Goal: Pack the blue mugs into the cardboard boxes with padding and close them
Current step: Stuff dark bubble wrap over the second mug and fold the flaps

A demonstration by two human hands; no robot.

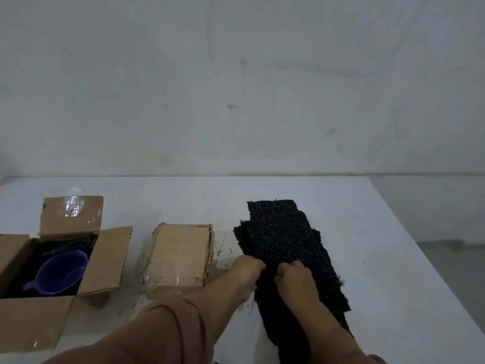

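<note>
We look down on a white surface [341,206] set against a pale, scuffed wall [236,88], with smears and dried marks around the boxes. At far left an open cardboard box [105,258] with its flaps spread holds a blue mug [61,271] lying tilted on dark padding, its mouth facing up and away from us, its handle pointing toward the lower left. Just beside it sits a closed box [178,258], taped over. To the right lies a black bubble sheet [283,240], its long axis running from us toward the wall. Our left hand [246,269] and right hand [294,274] both pinch the sheet near its middle, fingers curled closed on it. The sheet's near end is hidden under our right forearm, and the open box is cut off by the left edge.
</note>
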